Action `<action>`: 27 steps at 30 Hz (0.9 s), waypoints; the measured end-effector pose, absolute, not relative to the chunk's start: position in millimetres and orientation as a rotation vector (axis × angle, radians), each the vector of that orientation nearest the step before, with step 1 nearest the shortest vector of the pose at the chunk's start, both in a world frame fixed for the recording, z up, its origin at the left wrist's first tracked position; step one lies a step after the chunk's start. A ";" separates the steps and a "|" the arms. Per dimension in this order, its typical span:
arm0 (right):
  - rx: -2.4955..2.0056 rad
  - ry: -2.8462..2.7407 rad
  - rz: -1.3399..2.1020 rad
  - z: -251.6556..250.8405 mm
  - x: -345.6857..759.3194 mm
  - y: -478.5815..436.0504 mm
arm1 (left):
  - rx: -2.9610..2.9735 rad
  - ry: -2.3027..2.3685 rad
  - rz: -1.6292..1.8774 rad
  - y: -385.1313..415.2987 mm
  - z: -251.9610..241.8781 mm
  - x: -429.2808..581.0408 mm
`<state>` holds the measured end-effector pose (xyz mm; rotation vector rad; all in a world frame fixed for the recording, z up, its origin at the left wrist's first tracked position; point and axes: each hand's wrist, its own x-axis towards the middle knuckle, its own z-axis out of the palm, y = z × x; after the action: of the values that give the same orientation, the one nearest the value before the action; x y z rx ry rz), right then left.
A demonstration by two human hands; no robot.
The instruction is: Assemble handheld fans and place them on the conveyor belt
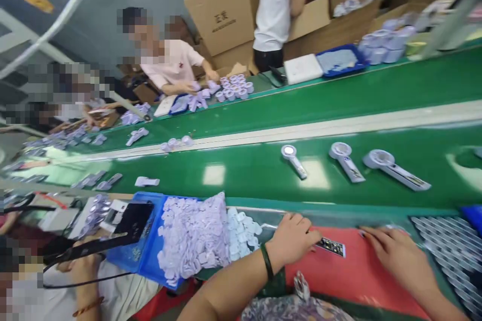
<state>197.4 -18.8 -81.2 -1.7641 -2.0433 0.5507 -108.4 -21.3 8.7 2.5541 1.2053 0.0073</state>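
Note:
My left hand [289, 241], with a dark green band on its wrist, pinches the end of a narrow black circuit board [330, 247] over a red mat [357, 276]. My right hand [399, 256] rests at the mat's far edge, fingers spread, close to a small pale part [389, 228] that its fingertips partly hide. To the right of it lies a tray of stacked grey-white strips [452, 256]. Left of my left hand, a blue crate [148, 246] holds a heap of lilac plastic discs [192, 238].
A green conveyor belt [263, 160] runs across the view, carrying white handheld fans [395, 170]. Co-workers sit and stand beyond it among cardboard boxes [218, 7]. A seated person's arm and a black cable [86, 248] lie at the lower left.

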 end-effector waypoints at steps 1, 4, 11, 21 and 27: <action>-1.773 -2.081 0.585 -82.7 203.0 -21.3 | 2.540 1.203 -0.006 -28.1 2.2 -87.1; -1.784 -2.049 0.639 -84.4 212.5 -17.6 | 2.454 1.319 -0.061 -36.6 -13.3 -53.9; -1.750 -2.098 0.713 -54.8 214.0 -26.1 | 2.436 1.424 -0.101 -36.0 -14.6 -50.5; -1.521 -2.400 0.864 -22.2 142.4 -51.4 | 2.154 1.279 0.393 -39.3 -26.2 -60.4; -1.466 -2.142 1.075 -41.2 147.1 -48.4 | 2.091 1.342 0.439 -43.1 -34.0 -54.8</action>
<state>147.1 -48.4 -41.2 -1.4657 -2.1417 1.0746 -54.8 -43.1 -34.0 2.0906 1.3424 0.4393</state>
